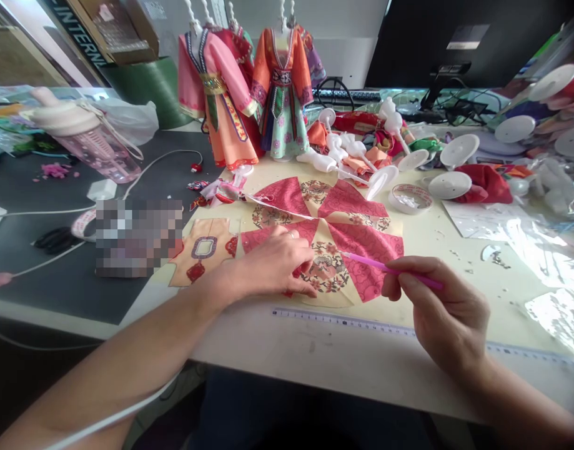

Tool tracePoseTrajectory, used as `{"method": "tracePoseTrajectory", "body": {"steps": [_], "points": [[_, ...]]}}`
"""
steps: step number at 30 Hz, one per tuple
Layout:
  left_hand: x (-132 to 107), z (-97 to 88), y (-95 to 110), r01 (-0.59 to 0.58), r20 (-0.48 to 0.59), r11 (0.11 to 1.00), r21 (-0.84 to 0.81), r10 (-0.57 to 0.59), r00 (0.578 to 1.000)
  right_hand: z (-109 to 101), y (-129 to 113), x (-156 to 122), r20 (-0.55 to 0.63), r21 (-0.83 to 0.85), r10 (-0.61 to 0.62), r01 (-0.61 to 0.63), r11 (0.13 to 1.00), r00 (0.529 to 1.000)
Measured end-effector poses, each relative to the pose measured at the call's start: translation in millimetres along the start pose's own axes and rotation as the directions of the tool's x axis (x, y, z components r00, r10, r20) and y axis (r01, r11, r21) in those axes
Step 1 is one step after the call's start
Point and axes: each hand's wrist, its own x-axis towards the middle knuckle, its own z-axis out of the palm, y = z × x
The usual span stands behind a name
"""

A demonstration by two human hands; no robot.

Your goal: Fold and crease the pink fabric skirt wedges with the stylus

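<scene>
A round piece of cloth (pixel 356 203) lies flat on the pale work surface, with deep pink wedges between cream floral ones. My left hand (pixel 280 259) rests on its near left part, thumb and fingers apart and bent, pressing the fabric. Between the thumb and fingers of my right hand (pixel 443 306) is a thin pink pen-like tool (pixel 371 261); its tip meets the cloth near a seam beside a floral wedge. A white strand (pixel 287 211) crosses the cloth's upper left. Left of my left hand lies a peach garment piece (pixel 212 250) with red motifs.
A ruler (pixel 343 320) lies along the near side. Dressed doll figures (pixel 282 94) stand behind the cloth, with white doll stands (pixel 383 181) and a tape roll (pixel 411 199) to the right. A pink bottle (pixel 87 134) and cables are at left; a monitor (pixel 446 44) is behind.
</scene>
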Motion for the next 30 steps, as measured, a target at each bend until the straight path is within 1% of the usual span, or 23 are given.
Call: {"method": "tracePoseTrajectory", "body": {"steps": [6, 9, 10, 11, 12, 13, 14, 15, 16, 17, 18, 19, 20, 22, 26, 28, 29, 30], "points": [[-0.5, 1.4, 3.5, 0.005, 0.009, 1.0, 0.025, -0.005, 1.0, 0.5, 0.4, -0.4, 0.004, 0.0, 0.008, -0.008, 1.0, 1.0], [-1.9, -2.1, 1.5, 0.003, 0.012, 0.999, -0.039, -0.002, 1.0, -1.4, 1.1, -1.6, 0.014, -0.011, -0.023, 0.024, 1.0, 1.0], [-2.4, -3.4, -0.2, 0.008, 0.005, 0.998, -0.063, -0.008, 1.0, -2.3, 1.0, -1.6, 0.043, -0.021, -0.05, 0.051, 0.998, 0.998], [-2.7, -4.5, -2.3, 0.019, -0.009, 0.997, -0.072, -0.02, 1.0, -3.1, 0.9, -1.3, 0.1, -0.039, -0.09, 0.094, 0.995, 0.991], [-2.9, -5.2, -4.6, 0.037, -0.032, 0.998, -0.059, -0.038, 0.999, -3.6, 0.5, -0.6, 0.181, -0.068, -0.146, 0.161, 0.985, 0.972], [-2.9, -5.5, -7.1, 0.058, -0.056, 0.998, -0.025, -0.06, 0.997, -3.6, 0.1, 0.4, 0.283, -0.094, -0.22, 0.255, 0.962, 0.934], [-2.8, -5.4, -9.5, 0.081, -0.077, 0.997, 0.018, -0.079, 0.994, -3.1, -0.4, 1.7, 0.393, -0.11, -0.297, 0.365, 0.924, 0.87], [-2.6, -5.0, -11.8, 0.1, -0.091, 0.993, 0.058, -0.094, 0.991, -1.9, -0.8, 3.0, 0.497, -0.117, -0.362, 0.474, 0.873, 0.789], [-2.4, -4.3, -13.8, 0.112, -0.098, 0.99, 0.089, -0.103, 0.99, -0.1, -1.1, 4.1, 0.586, -0.122, -0.4, 0.565, 0.816, 0.705], [-2.2, -3.6, -15.7, 0.118, -0.098, 0.987, 0.108, -0.108, 0.989, 2.1, -1.2, 5.0, 0.656, -0.13, -0.409, 0.629, 0.767, 0.635], [-2.1, -2.8, -17.2, 0.118, -0.095, 0.987, 0.113, -0.108, 0.99, 4.6, -1.3, 5.5, 0.708, -0.145, -0.394, 0.667, 0.731, 0.586], [-2.0, -2.1, -18.6, 0.116, -0.093, 0.987, 0.11, -0.106, 0.99, 7.2, -1.2, 5.6, 0.747, -0.17, -0.36, 0.683, 0.71, 0.56], [-2.0, -1.5, -19.7, 0.112, -0.092, 0.988, 0.103, -0.103, 0.99, 9.7, -1.1, 5.6, 0.77, -0.2, -0.321, 0.688, 0.698, 0.551], [-2.1, -0.5, -21.7, 0.108, -0.088, 0.99, 0.089, -0.101, 0.991, 13.9, -0.8, 5.1, 0.79, -0.24, -0.273, 0.686, 0.687, 0.549], [-2.3, 0.3, -24.2, 0.112, -0.079, 0.992, 0.062, -0.107, 0.991, 16.9, -0.5, 4.9, 0.795, -0.275, -0.236, 0.679, 0.681, 0.559], [-2.2, 0.2, -24.2, 0.117, -0.077, 0.992, 0.056, -0.112, 0.991, 15.0, -0.2, 5.1, 0.791, -0.259, -0.258, 0.686, 0.68, 0.555], [-2.1, 0.0, -23.9, 0.121, -0.075, 0.991, 0.055, -0.117, 0.99, 13.2, 0.1, 5.2, 0.778, -0.243, -0.291, 0.695, 0.677, 0.556], [-2.0, -0.4, -23.2, 0.126, -0.073, 0.99, 0.057, -0.122, 0.99, 11.1, 0.7, 5.3, 0.752, -0.23, -0.335, 0.703, 0.673, 0.567]]}}
